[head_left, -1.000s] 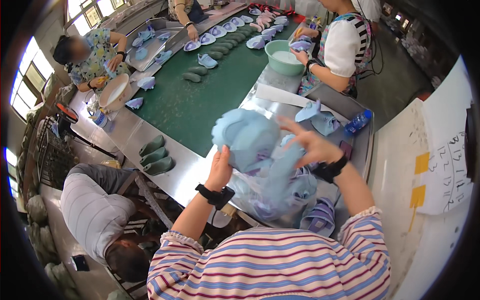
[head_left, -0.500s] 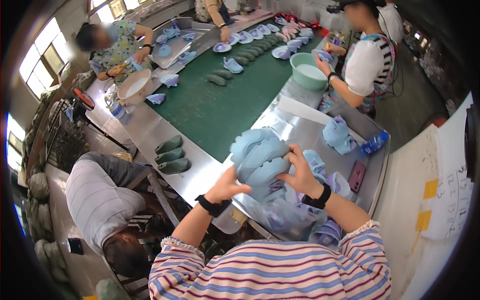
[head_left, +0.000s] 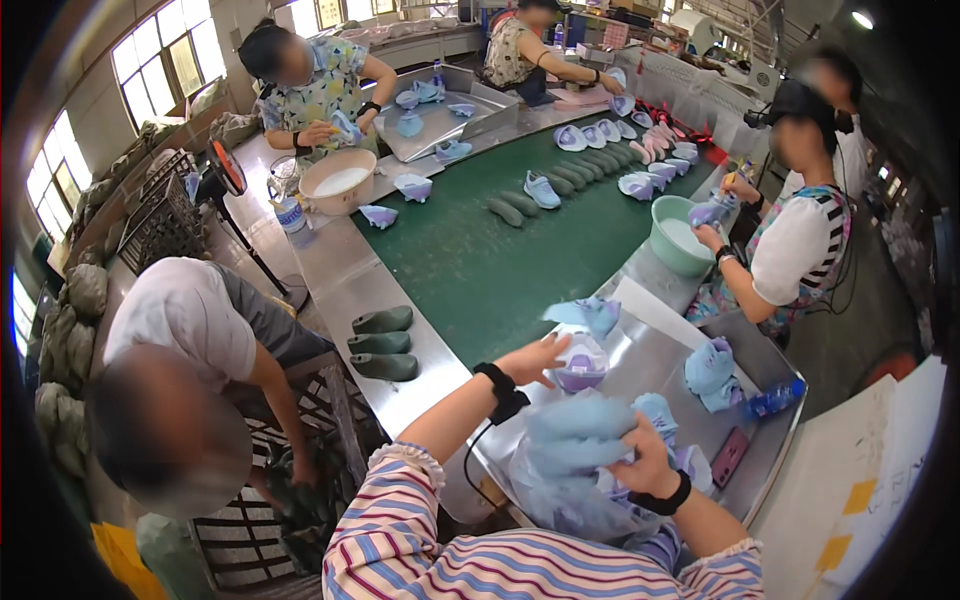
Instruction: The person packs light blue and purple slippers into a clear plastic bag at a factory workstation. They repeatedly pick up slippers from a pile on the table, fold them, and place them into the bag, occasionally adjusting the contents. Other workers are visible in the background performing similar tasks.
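My right hand (head_left: 645,460) grips a stack of light blue shoe uppers (head_left: 575,432), smeared by motion, above a clear plastic bag and more uppers. My left hand (head_left: 538,360) is stretched out over the metal tray, its fingers apart, beside a white and purple shoe upper (head_left: 581,364). Just beyond that lies a light blue upper (head_left: 592,316). Other blue uppers (head_left: 655,415) rest close to my right hand, partly hidden by it. Farther right on the tray is another light blue upper (head_left: 711,374).
Three dark green shoe lasts (head_left: 382,342) stand on the metal edge left of the green belt (head_left: 440,270). A blue bottle (head_left: 776,398) and a phone (head_left: 730,456) lie at right. Co-workers sit around the belt; another person bends over a crate (head_left: 255,540) at left.
My left hand has come off the stack and moved forward. The right hand has lowered with the stack. Two uppers now lie ahead on the tray. The view has shifted.
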`<state>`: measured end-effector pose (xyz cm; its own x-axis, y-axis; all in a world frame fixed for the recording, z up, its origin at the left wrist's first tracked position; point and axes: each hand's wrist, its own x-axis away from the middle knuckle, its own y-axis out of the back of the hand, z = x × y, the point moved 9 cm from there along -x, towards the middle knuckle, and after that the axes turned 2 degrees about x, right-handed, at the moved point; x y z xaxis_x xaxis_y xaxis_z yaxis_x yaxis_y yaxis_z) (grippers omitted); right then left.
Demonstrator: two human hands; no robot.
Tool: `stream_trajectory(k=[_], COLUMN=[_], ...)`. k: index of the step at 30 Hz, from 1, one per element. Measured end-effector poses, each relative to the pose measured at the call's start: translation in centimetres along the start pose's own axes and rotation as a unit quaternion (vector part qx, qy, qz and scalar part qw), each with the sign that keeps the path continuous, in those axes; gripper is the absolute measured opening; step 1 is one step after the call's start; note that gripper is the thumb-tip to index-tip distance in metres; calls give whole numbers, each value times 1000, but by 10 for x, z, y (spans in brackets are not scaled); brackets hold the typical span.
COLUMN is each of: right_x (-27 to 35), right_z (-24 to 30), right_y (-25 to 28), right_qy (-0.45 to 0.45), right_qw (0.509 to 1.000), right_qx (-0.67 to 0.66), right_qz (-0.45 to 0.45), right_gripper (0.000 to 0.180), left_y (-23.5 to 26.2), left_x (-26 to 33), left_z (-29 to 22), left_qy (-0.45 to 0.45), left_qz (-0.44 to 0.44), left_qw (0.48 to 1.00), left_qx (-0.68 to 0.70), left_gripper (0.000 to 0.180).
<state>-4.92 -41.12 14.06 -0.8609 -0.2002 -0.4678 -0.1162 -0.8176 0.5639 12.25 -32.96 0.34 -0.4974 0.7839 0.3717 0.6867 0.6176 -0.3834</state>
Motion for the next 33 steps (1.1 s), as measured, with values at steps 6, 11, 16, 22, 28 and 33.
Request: stream_trajectory(k=[6, 11, 16, 22, 28, 33], right_x=[-1, -8, -27, -27, 9, 47], right_z=[-94, -134, -127, -115, -107, -132], right_y=[22, -6, -37, -13, -18, -42], right_qy=[-221, -324, -276, -265, -255, -181], right_qw=[962, 914, 939, 952, 963, 964], right_qx=[-130, -211, -180, -118, -81, 75], right_qz=[-99, -121, -101, -101, 36, 181], right_gripper=[40, 52, 79, 73, 52, 30], left_y=[-69, -36, 17, 173, 180, 19], left_x=[19, 50, 37, 27, 38, 16], left_z=[-13, -42, -22, -131, -185, -40], left_qy=[-153, -172, -114, -322, -234, -91], left_qz=[241, -20, -158, -389, -405, 49], left_qw=[958, 925, 917, 863, 883, 962], left_qx=[2, -337, -348, 21, -43, -254], left_gripper=[89, 85, 72, 54, 76, 45])
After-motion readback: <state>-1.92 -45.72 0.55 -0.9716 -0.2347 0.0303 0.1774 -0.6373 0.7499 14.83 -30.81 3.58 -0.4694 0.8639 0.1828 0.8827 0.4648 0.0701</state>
